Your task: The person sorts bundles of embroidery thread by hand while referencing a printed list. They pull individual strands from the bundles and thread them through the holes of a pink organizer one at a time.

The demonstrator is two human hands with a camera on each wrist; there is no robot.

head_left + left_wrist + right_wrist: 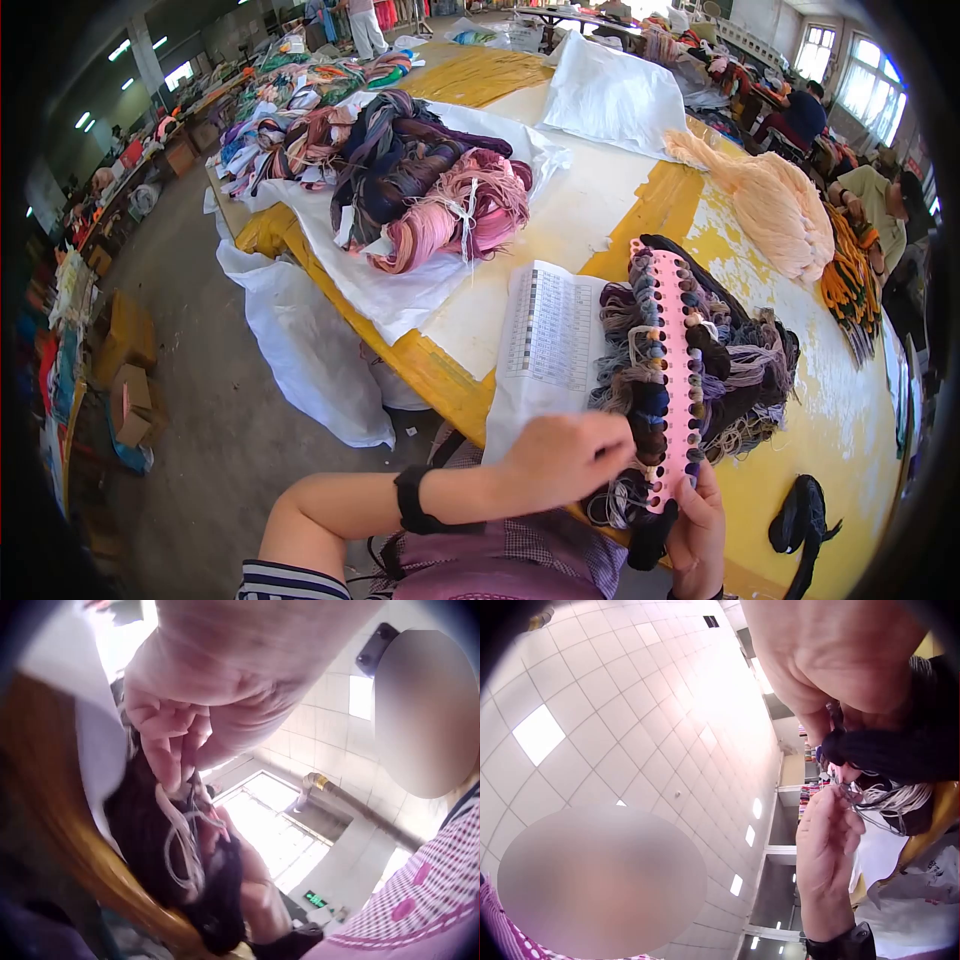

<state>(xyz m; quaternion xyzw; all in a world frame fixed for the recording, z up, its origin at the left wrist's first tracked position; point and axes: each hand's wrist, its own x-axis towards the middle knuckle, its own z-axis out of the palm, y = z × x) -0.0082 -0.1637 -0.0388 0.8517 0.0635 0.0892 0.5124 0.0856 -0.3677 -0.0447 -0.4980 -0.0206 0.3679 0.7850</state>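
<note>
Pink card (676,350), one, long and narrow, punched down both sides; lies on the yellow-and-white table (840,430), its lower end at the near edge, skeins of dark and muted thread (752,365) looped through its holes. Right hand (697,525), one: grip closed about the card's lower end, thumb uppermost. Left hand (565,455), one, black band (412,500) at the wrist: grip narrow, fingertips pinching a pale grey thread (176,821) beside the card; whether that thread already passes through a hole, I cannot tell. Black skein (650,540), one, hanging at the card's foot; a second, the loose black hank (800,515), set apart on the table to the right. Printed sheet (552,325), one, just left of the card, close above the left forearm. Hazards, in my judgement: the pale thread, slack and looping, may snag on its neighbours and knot if pulled sharply; the card may bend or tear at a hole under such a tug; should the right hand loosen, the hanging weight could tip the lower end off the edge; the forearm may drag the sheet askew; neighbouring dark shades, being so alike, invite mix-ups.
</note>
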